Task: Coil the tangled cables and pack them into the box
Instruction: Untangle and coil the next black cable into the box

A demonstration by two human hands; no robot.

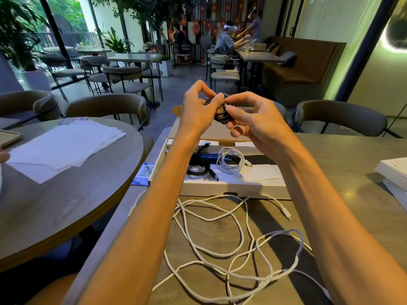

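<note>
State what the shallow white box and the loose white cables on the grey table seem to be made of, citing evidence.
Shallow white box: probably matt cardboard; its raised lid shows a brown raw face. Loose white cables: perhaps braided fabric sheath, matt, no gloss; plastic remains possible.

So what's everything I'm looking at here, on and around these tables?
held coil: one, black, raised above the box.
box: one, white, open on the table.
packed coils: two, black coil and white coil, inside box.
loose cables: number unclear, white, tangled on table, near side of box.
paper sheets: several, white, round table, left.
QR card: one, blue, left of box.
left hand, right hand: both pinch the held coil.
</note>
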